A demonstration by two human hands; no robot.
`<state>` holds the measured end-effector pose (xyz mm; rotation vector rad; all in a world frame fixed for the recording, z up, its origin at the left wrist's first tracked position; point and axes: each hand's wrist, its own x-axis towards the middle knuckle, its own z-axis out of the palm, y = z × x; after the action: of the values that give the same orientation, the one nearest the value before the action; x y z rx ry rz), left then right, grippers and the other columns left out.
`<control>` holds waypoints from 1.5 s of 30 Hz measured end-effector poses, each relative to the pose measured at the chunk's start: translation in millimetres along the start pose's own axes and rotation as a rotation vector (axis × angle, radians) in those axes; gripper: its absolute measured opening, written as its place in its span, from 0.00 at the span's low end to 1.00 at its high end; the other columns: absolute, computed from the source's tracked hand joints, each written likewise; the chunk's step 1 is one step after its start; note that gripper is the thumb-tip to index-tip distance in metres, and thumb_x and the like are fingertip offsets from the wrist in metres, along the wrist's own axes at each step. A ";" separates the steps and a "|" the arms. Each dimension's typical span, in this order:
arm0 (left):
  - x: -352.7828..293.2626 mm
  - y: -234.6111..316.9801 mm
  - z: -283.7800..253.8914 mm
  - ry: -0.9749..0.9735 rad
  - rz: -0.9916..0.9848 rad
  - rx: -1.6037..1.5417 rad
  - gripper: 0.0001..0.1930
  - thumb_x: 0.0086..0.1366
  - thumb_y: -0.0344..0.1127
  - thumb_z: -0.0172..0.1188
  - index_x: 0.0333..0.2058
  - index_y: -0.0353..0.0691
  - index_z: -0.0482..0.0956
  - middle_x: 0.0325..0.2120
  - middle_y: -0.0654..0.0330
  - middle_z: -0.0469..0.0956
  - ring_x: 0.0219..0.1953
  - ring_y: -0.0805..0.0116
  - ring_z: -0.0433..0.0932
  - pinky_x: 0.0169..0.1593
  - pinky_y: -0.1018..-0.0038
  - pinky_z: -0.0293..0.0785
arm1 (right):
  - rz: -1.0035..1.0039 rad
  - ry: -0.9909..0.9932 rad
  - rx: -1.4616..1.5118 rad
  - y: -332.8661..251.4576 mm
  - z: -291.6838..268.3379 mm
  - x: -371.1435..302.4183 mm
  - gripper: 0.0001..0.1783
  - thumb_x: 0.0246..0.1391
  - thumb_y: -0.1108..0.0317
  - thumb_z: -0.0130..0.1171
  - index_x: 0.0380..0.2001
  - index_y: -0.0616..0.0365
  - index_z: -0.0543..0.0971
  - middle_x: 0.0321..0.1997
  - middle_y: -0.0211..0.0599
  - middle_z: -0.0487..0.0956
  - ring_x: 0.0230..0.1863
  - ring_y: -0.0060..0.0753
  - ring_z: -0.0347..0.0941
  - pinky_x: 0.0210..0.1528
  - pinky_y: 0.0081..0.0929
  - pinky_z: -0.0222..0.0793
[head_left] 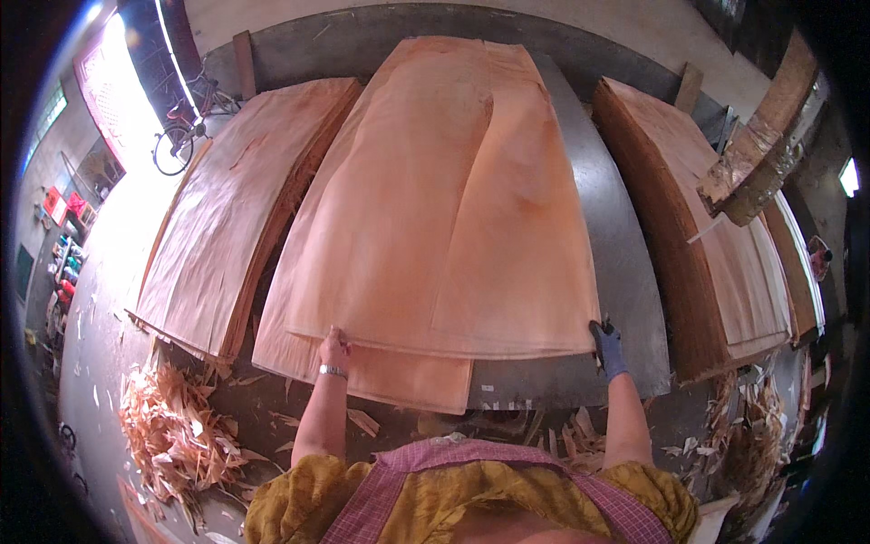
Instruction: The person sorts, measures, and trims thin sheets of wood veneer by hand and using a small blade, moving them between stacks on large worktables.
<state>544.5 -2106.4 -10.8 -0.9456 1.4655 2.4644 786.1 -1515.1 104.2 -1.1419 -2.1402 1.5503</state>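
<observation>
A large, thin sheet of wood veneer (517,263) spreads over the metal-topped table (625,245) in front of me, its near edge lifted in a slight curve. My left hand (334,348), bare with a band at the wrist, pinches that edge toward its left side. At the right corner my right hand (608,346), in a grey-blue and black glove, grips the same sheet. Beneath it lies another veneer sheet (408,381), which sticks out at the near left. A long split or overlap runs down the upper sheet's middle.
Tall veneer stacks flank the table, one on the left (227,208) and one on the right (698,227). Wood scraps (177,422) heap on the floor at the lower left, with more scraps (743,435) at the lower right. A bicycle (177,145) stands at the far left.
</observation>
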 end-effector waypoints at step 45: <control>-7.4 2.9 -65.6 0.522 0.060 -0.020 0.16 0.64 0.47 0.59 0.20 0.49 0.70 0.13 0.71 0.65 0.12 0.76 0.61 0.12 0.78 0.56 | -0.096 0.186 -0.545 123.4 -5.7 -149.4 0.21 0.56 0.54 0.60 0.33 0.65 0.77 0.29 0.52 0.79 0.30 0.49 0.76 0.33 0.41 0.70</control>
<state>578.8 -2160.7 -26.4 -1.6653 1.6206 2.3820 941.9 -1603.8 30.5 -1.2498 -2.5114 0.7960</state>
